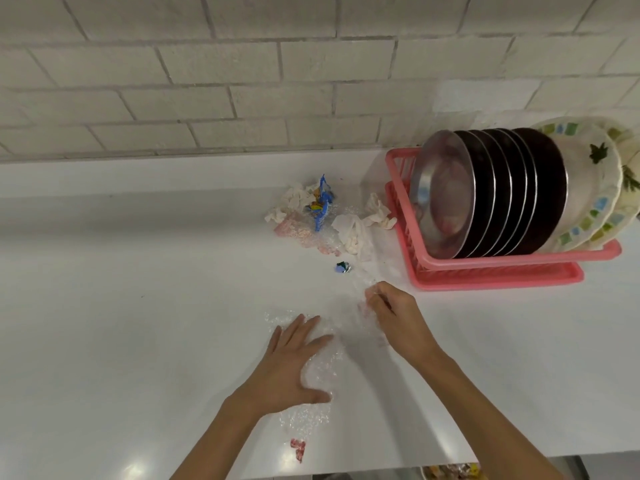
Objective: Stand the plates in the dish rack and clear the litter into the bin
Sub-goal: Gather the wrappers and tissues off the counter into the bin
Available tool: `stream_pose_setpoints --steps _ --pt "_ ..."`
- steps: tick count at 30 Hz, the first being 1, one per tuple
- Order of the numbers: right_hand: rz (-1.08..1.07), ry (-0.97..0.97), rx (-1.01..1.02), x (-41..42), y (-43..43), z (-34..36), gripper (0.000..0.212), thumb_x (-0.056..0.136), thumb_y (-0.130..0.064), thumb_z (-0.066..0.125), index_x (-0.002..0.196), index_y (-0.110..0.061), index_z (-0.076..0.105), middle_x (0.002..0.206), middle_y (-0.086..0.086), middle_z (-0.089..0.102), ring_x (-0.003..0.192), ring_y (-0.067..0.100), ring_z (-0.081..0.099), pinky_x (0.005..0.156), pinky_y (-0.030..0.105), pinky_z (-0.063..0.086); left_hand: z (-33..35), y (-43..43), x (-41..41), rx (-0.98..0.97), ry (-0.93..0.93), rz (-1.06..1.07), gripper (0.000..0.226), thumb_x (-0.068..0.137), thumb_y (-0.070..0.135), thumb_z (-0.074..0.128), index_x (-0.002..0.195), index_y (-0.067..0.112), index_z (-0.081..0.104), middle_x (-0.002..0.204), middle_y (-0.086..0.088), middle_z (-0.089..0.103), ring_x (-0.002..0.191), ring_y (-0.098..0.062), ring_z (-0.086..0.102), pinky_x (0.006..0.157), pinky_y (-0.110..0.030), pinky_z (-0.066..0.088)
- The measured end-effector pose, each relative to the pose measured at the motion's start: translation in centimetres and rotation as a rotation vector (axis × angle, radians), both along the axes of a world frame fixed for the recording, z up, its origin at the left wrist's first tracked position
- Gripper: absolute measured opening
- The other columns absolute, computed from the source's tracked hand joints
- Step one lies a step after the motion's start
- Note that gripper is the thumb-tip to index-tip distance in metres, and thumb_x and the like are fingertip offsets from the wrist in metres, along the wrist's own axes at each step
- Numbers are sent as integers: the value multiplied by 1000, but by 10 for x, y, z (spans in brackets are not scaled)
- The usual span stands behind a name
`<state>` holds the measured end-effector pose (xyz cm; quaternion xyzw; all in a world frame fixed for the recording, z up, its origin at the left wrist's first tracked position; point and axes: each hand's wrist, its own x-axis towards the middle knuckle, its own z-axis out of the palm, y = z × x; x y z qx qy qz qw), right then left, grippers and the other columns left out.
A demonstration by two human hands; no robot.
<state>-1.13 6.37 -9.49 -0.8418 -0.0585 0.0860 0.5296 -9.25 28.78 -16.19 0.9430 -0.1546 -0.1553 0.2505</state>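
Standing in the pink rack [498, 271], the plates [491, 192] look done. Litter [311, 216] remains; left hand [294, 362] flat on bubble wrap [322, 372], right hand [398, 317] pinching it.

Patterned plates [588, 188]: right rims cut off by frame edge.
Bubble wrap [322, 372]: partly hidden under left hand [294, 362]; outline unclear against counter [138, 306].
Right hand [398, 317]: fingertips blurred.
Item at bottom edge [450, 472]: cropped, unidentifiable.
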Motion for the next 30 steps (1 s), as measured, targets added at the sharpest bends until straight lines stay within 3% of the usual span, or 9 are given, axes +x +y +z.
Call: stream_pose_setpoints --steps 2,5,8,10,17,20,24,26,30 --pt "-37 43 -8 -3 -2 0 40 99 -31 53 65 -9 48 57 -4 54 53 8 48 52 29 47 -9 7 -1 79 -24 -32 97 65 85 52 150 52 17 158 26 -14 144 0 -22 117 -33 -16" --pt "-89 128 13 -3 -3 -2 40 92 -23 61 64 1 44 57 2 50 50 14 51 42 31 47 -10 9 2 14 -167 65 69 75 75 56 138 49 46 154 25 21 143 -2 15 118 -37 14" --pt "-151 305 153 -1 -3 -2 15 86 -7 64 75 2 58 86 16 69 66 25 69 38 21 43 -8 6 8 -109 -292 181 33 87 38 67 120 38 67 132 15 52 123 -8 46 102 -34 36" --pt "-177 347 262 -1 -3 -1 26 85 3 60 64 -12 54 96 13 72 74 28 74 34 19 39 -7 2 12 -171 -355 248 28 89 12 67 111 27 74 116 7 62 105 -15 58 90 -33 46" --pt "-89 233 315 1 -12 0 50 87 15 36 115 -22 54 74 14 63 52 26 56 40 25 40 -2 -10 27 -344 -291 509 55 91 -13 45 132 20 60 95 9 58 86 -4 56 85 -9 42" --pt "-97 262 316 3 -16 -4 49 84 13 34 100 -20 67 64 9 50 47 18 42 42 25 37 1 -11 33 -450 -233 639 57 87 -17 41 116 23 70 97 5 64 92 -7 61 87 -12 44" --pt "-106 325 298 4 -18 -9 17 85 -7 65 92 -23 65 63 -4 44 44 14 38 41 23 33 7 -9 36 -600 -128 743 40 95 0 48 84 34 66 91 12 67 90 -4 61 81 -18 44" --pt "-78 265 176 4 -19 -11 34 74 -4 76 94 -27 59 65 -10 42 49 11 40 37 19 33 10 -8 37 -598 -81 762 16 92 22 65 80 32 63 84 9 64 79 -3 58 72 -18 43" --pt "-13 87 -69 5 -17 -17 40 69 9 65 77 -27 49 73 -4 44 60 12 43 43 16 37 9 -6 41 -476 -60 737 29 76 21 83 75 23 54 74 6 54 66 -3 48 63 -11 39"
